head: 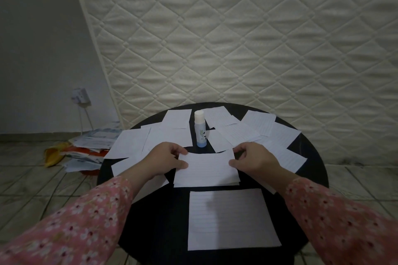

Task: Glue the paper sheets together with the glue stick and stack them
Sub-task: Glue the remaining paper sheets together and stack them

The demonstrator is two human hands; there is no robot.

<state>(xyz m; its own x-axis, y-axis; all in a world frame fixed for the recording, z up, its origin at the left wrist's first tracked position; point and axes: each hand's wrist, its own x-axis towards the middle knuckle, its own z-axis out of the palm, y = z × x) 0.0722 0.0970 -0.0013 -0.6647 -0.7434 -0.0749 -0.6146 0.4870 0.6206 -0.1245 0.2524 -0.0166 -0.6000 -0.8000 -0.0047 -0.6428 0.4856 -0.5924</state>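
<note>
Both hands pinch lined sheet (pixel 205 168): left hand (pixel 165 158) | right hand (pixel 254 159) | glue stick (pixel 200 129) label unreadable

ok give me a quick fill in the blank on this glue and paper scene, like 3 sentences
1. The glue stick stands upright with its cap ____.
2. The lined sheet is held by ____ hands, the left hand and the right hand.
3. The round table is ____ in colour.

Missing words: on; both; black
</note>
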